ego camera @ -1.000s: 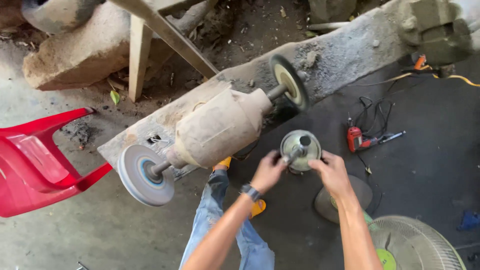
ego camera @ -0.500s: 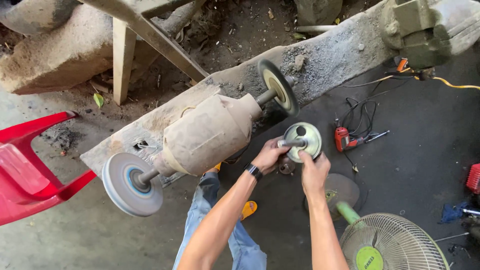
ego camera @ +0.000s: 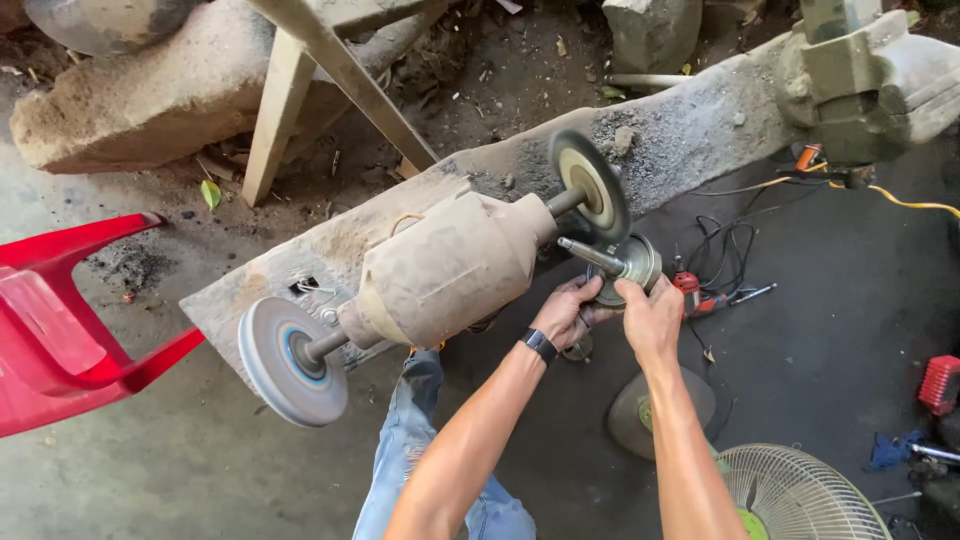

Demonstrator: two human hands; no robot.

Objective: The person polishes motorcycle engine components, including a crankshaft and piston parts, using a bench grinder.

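Grey metal, disc-shaped, with a stub shaft projecting from its middle: the round metal part (ego camera: 628,264) is held in front of the bench, just beside and below the right-hand grinding wheel (ego camera: 590,187) of the dusty, tan-coated double-ended bench grinder (ego camera: 440,270). The left hand (ego camera: 563,312) is cupped under the part's near rim, fingers curled closed around it; a black wristband (ego camera: 540,345) is worn on that wrist. The right hand (ego camera: 650,318) is wrapped over the part's right side, fingers closed on the rim; fingertips are hidden behind it. Judgement: for clean contact, both grips should be kept firm and the shaft steady, with knuckles held away from the wheel. The grey left-hand wheel (ego camera: 290,360) overhangs the rough concrete bench slab (ego camera: 690,130). A red plastic chair (ego camera: 60,320) stands well apart, left; a red corded hand tool (ego camera: 700,295) and a white fan guard (ego camera: 800,495) lie on the floor.
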